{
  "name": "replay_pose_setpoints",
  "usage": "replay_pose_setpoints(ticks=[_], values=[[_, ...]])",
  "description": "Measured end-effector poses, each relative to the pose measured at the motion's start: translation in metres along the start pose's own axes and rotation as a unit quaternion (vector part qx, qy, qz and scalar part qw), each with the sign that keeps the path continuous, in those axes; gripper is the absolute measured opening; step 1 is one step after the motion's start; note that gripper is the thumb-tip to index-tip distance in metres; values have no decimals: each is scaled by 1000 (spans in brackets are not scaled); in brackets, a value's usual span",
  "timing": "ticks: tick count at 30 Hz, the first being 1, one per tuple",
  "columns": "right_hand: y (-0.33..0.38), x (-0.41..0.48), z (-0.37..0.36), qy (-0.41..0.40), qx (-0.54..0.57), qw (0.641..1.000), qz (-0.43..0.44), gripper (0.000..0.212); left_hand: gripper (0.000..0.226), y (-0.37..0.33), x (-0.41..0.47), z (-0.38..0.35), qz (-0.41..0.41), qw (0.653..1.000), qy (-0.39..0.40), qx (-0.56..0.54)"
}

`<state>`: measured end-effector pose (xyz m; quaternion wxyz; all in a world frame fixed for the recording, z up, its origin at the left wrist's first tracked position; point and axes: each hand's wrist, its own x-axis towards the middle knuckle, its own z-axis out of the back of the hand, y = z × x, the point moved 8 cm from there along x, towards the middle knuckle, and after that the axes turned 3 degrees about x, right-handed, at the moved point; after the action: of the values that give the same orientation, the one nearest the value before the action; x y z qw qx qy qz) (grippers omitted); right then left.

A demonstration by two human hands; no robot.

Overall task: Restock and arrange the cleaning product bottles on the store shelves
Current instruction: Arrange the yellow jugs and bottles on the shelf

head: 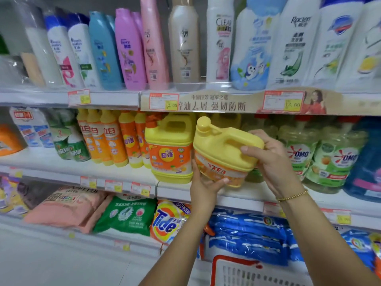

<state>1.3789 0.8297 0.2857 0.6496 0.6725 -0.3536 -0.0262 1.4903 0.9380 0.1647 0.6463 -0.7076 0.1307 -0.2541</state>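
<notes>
— Where does the middle shelf (61, 164) have room?

— Between the upright jug (170, 149), yellow with an orange label, and the green OMO bottles (296, 153). The tilted jug (222, 149) is held in front of that gap.

— Is it touching the upright one?

— Just beside it, at its 3 o'clock. I cannot tell whether they touch, nor whether its base rests on the shelf.

— How does it lean?

— Its cap (203, 123) points to about 11 o'clock and its orange label faces down and forward.

— And the hands?

— The right hand (270, 159) is at the jug's 3 o'clock, at the handle end: thumb laid across the yellow shoulder, fingers curled round behind, so it grips firmly. The left hand (204, 186) is at the jug's 7 o'clock, cupped under the base, thumb wrapped over the label's lower edge.

— Anything else nearby?

— A Tide bag (169, 221) lies on the shelf below, at 7 o'clock from the left hand. A white basket with a red rim (226, 260) sits at 6 o'clock, at the bottom of the view. A thin gold bracelet (292, 196) circles the right wrist.
</notes>
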Motion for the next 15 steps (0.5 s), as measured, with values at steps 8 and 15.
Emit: replay_pose_setpoints(ticks=[8, 15], values=[[-34, 52, 7, 25, 72, 996, -54, 26, 118, -4, 6, -2, -80, 960, -130, 234], [-32, 62, 11, -97, -350, 926, 101, 37, 107, -12, 12, -15, -171, 911, -151, 343]])
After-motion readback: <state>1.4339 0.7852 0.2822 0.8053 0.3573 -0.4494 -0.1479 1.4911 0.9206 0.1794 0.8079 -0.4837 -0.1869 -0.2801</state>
